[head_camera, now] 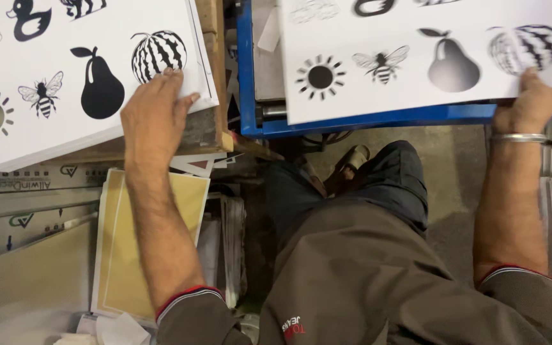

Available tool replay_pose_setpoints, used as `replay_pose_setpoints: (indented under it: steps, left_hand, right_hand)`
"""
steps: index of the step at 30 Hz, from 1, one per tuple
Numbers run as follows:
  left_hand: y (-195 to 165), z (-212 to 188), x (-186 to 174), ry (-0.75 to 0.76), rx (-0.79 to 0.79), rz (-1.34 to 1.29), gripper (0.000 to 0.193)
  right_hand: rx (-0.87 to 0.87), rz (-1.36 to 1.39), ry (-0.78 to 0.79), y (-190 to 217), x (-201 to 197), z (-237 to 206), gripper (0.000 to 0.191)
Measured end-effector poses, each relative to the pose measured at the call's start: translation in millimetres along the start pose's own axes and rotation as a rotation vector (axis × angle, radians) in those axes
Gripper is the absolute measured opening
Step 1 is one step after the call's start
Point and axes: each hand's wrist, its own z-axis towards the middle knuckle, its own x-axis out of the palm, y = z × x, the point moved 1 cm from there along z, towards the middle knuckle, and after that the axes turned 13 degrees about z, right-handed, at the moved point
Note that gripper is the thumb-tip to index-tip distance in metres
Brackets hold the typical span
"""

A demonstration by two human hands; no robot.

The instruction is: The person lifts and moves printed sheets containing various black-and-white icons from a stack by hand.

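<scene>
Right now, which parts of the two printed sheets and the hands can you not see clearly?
- Right sheet, head view: its prints are blurred and the top row is cut off by the picture's edge.
- Right hand: fingertips hidden under that sheet.
- Left sheet: top prints and left side cut by the edge.
- Left hand: palm hidden, only its back shows.

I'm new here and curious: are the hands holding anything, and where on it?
The right hand grips a printed sheet at its lower right edge. The left hand rests on the near right corner of a stack of printed sheets.
</scene>
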Motion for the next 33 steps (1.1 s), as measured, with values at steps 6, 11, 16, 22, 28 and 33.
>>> replay_pose_setpoints:
  steps: [6,11,16,22,28,33]
  left_hand:
    - [13,-5,5,-0.185,-0.07,-0.074,0.019]
    - [11,-4,12,-0.205,-0.086,-0.018,0.029]
    - [16,3,19,-0.261,-0.085,0.001,0.033]
    - [18,7,25,-0.302,-0.106,0.018,0.032]
    - [15,9,24,-0.286,-0.118,0.02,0.032]
    - [13,11,20,-0.281,-0.104,0.026,0.031]
  right_hand:
    - [-0.039,0.017,-0.218,11,-7,-21,0.032]
    - [-0.017,-0.154,-0.316,11,-33,-67,0.035]
    - [-0.003,-0.3,-0.227,13,-64,-114,0.033]
    - [-0.066,-0.285,-0.079,5,-64,-122,0.037]
    - [-0.113,-0.242,0.034,-25,-37,-60,0.042]
    - [0.0,-0.031,-0.098,-57,-9,-18,0.029]
